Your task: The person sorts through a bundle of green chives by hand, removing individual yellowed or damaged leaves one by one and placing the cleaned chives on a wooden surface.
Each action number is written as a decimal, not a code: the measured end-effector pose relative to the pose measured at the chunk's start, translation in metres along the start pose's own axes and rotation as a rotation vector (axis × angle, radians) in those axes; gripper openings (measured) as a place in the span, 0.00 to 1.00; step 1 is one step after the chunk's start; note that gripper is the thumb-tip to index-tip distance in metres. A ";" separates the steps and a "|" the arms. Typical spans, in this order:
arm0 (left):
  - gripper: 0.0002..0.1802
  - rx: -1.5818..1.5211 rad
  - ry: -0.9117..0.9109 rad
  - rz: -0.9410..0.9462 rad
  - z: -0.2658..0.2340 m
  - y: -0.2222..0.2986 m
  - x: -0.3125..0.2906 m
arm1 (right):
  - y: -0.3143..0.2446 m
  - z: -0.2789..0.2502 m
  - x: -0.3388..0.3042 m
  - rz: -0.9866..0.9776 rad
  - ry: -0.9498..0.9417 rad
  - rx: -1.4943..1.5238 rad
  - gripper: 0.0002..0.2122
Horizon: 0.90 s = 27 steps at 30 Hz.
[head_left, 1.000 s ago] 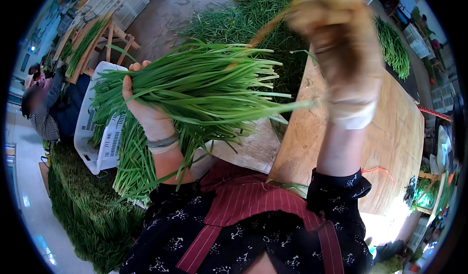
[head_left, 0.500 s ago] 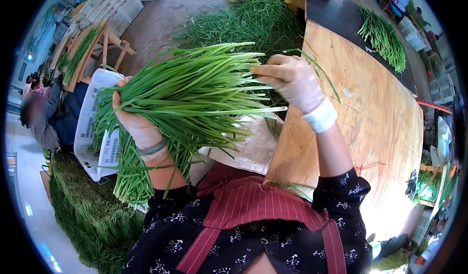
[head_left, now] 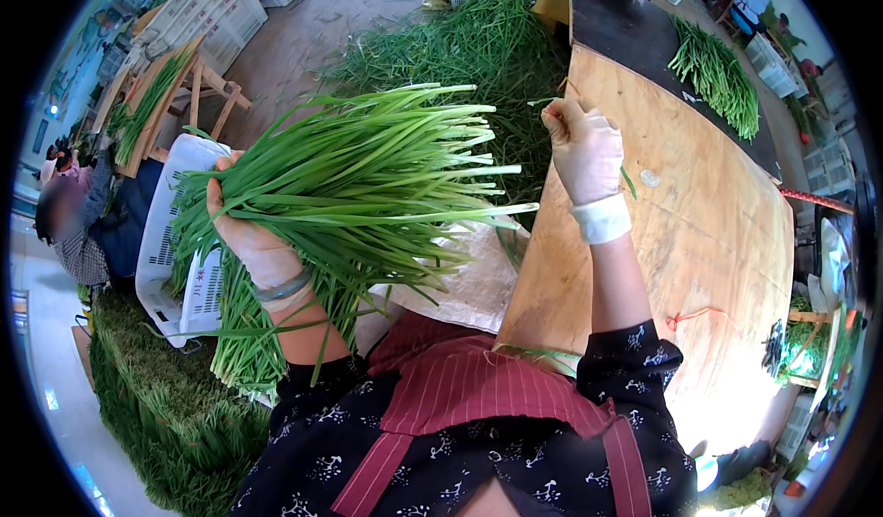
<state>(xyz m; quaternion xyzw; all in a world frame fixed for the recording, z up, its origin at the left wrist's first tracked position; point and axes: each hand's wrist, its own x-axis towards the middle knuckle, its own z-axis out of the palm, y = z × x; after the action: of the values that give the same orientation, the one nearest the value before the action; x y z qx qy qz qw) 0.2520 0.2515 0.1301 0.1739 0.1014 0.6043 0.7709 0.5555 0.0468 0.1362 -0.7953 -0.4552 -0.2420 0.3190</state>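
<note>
My left hand (head_left: 250,232), gloved, is closed around the leafy end of a big bunch of garlic chives (head_left: 368,172). The pale cut stems fan out to the right. My right hand (head_left: 584,144), also gloved, is raised over the plywood table's left edge, apart from the stems. Its fingertips are pinched on a thin, loose chive leaf (head_left: 629,183); most of this leaf is hidden behind the hand. Under my left forearm lie more chives (head_left: 246,333), beside a white plastic crate (head_left: 158,241).
A heap of loose green leaves (head_left: 460,48) lies on the floor ahead. The plywood table (head_left: 681,241) stands at my right, with a chive bundle (head_left: 717,75) on its dark far part. Stacked chives (head_left: 166,397) fill the lower left. A person (head_left: 74,213) sits at far left.
My right hand has moved right, away from the stem ends, with the loose leaf trailing behind it. The left hand and its bunch have stayed nearly still.
</note>
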 end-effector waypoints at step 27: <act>0.15 -0.096 -0.445 -0.232 0.003 0.032 0.004 | 0.129 0.055 -0.045 0.856 -0.311 -0.291 0.28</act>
<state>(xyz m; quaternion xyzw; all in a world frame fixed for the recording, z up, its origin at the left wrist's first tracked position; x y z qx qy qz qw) 0.2259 0.2617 0.1459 0.2530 -0.0801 0.4628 0.8458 0.6529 0.0116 0.0314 -0.9744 -0.0906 -0.0283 0.2037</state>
